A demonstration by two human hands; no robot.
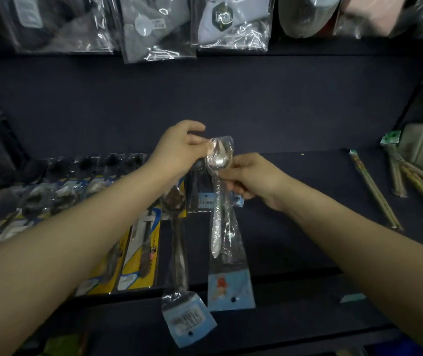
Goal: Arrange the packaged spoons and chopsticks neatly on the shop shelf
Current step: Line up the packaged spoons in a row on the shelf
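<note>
Two bare forearms, no sleeve reaching into view on either. Left hand (177,147) and right hand (252,181) ungloved, without rings or watch so far as the dim, slightly blurred picture allows. Short nails, apparently unpainted. Wrists plain, no bands.

Clear plastic bags of grey folded cloth (154,29) and white folded cloth with a dark hexagonal badge (227,20) hang in a row along the top, a pink bagged item (374,11) at the right.
</note>
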